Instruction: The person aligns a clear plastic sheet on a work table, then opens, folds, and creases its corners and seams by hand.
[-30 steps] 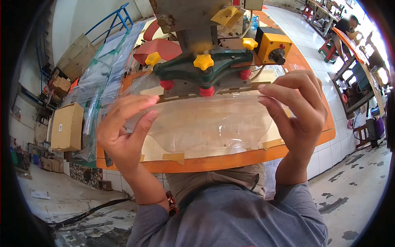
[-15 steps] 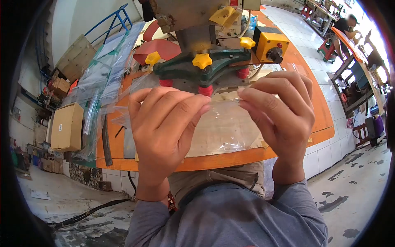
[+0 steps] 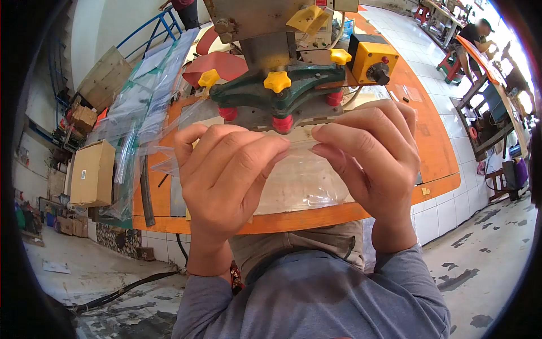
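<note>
A clear, shiny plastic sheet [image 3: 307, 183] hangs between my hands over the pale board of the workbench. My left hand [image 3: 226, 175] pinches its top edge between thumb and fingertips. From the other side, my right hand [image 3: 375, 155] is closed in a pinch at the same edge, thumb under the index finger. A small gap separates the two sets of fingertips. Just beyond them stands a press head with green arms [image 3: 282, 93], yellow star knobs [image 3: 277, 82] and red feet [image 3: 282, 124]; neither hand appears to touch it.
A yellow control box [image 3: 372, 62] sits right of the press. Clear plastic sheets [image 3: 147, 85] and a cardboard box [image 3: 91, 174] lie to the left. The orange bench edge [image 3: 305, 217] runs before my body. A seated person [image 3: 474, 42] is far right; another person [image 3: 186, 14] stands at the back left.
My right hand has shifted left, closer to my left hand, with the plastic edge between them. My left hand has barely moved. A person has come into view at the back left.
</note>
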`<state>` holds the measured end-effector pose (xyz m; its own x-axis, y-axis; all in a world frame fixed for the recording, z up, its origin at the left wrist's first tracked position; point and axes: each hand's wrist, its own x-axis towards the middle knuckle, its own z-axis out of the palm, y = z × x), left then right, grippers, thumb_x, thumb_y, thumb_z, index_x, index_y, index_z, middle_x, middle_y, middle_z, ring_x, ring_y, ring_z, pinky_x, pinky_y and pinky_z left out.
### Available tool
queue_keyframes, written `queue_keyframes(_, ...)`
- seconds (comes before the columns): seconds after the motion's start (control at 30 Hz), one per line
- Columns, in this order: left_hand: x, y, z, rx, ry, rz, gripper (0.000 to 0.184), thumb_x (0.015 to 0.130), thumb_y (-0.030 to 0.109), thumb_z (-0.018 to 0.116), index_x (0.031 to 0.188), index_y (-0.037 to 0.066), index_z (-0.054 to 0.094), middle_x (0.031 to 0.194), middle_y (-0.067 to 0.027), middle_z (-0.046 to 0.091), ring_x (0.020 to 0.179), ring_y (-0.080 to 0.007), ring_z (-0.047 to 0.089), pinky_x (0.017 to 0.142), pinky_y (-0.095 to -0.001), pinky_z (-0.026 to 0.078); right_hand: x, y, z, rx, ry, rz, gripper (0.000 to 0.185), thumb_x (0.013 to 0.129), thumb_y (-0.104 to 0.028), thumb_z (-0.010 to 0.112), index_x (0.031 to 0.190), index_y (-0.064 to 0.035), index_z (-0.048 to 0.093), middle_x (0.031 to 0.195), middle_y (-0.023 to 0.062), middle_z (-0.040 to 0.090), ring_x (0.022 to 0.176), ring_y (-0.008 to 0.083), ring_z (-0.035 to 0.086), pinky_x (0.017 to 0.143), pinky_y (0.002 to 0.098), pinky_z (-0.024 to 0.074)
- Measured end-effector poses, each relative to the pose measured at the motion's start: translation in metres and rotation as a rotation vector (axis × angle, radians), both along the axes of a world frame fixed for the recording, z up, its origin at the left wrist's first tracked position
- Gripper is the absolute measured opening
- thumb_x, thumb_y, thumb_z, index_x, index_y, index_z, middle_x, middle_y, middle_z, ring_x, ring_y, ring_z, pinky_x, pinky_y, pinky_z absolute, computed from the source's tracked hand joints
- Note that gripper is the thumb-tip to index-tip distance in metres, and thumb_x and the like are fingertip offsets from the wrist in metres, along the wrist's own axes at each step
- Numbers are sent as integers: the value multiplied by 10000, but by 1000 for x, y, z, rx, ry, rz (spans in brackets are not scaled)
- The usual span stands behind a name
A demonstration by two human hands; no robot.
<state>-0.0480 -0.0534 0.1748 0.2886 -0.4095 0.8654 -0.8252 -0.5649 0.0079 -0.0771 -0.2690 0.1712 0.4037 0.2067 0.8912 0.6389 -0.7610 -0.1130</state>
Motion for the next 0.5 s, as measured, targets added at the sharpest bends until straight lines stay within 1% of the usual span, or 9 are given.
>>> queue_keyframes(0.07, -3, -3, 3, -6, 10, -1, 133, 859, 184, 795, 931, 95, 726, 818, -2, 726, 749, -199, 654, 787, -345, 413, 0, 0, 1, 17, 15, 12, 198, 760, -226, 839, 898, -110, 758, 811, 6, 669, 789, 194, 604, 777, 343, 399)
queue_keyframes(0.1, -3, -3, 3, -7, 12, -3, 133, 859, 184, 795, 931, 95, 726, 818, -2, 726, 749, -199, 654, 787, -345, 413, -1, -1, 2, 13, 29, 18, 193, 763, -231, 839, 887, -110, 753, 804, 4, 665, 783, 194, 596, 782, 342, 395)
queue_keyframes(0.2, -5, -2, 7, 1, 31, 30, 135, 840, 196, 805, 897, 95, 735, 812, 2, 725, 751, -197, 651, 798, -347, 412, -1, 1, 2, 22, 53, 9, 182, 763, -234, 838, 858, -112, 742, 788, 0, 658, 777, 195, 587, 782, 342, 391)
queue_keyframes(0.27, -7, 1, 11, 30, 65, 99, 144, 823, 213, 811, 856, 94, 738, 788, 6, 712, 756, -196, 647, 817, -344, 405, -1, 2, 3, 16, 54, 2, 179, 765, -238, 835, 845, -112, 736, 783, -1, 657, 779, 198, 587, 783, 344, 392)
queue_keyframes(0.4, -4, 12, 13, 17, 81, 125, 159, 809, 226, 815, 837, 93, 732, 766, 7, 698, 757, -197, 641, 832, -340, 393, 0, -1, 3, -16, 38, -28, 187, 779, -261, 820, 825, -106, 725, 779, 1, 653, 784, 209, 583, 789, 352, 398)
queue_keyframes(0.47, -3, 21, 15, 29, 89, 167, 155, 787, 248, 822, 816, 126, 731, 751, 18, 693, 772, -173, 651, 852, -350, 379, 1, -3, 3, -16, 30, -46, 197, 784, -271, 814, 824, -101, 722, 778, 3, 652, 785, 214, 580, 793, 356, 401)
queue_keyframes(0.5, -2, 25, 15, 30, 90, 168, 155, 787, 248, 822, 816, 126, 731, 751, 18, 693, 772, -173, 651, 852, -350, 379, 1, -3, 3, -16, 26, -54, 202, 787, -276, 811, 824, -99, 721, 778, 4, 651, 785, 216, 579, 795, 358, 402)
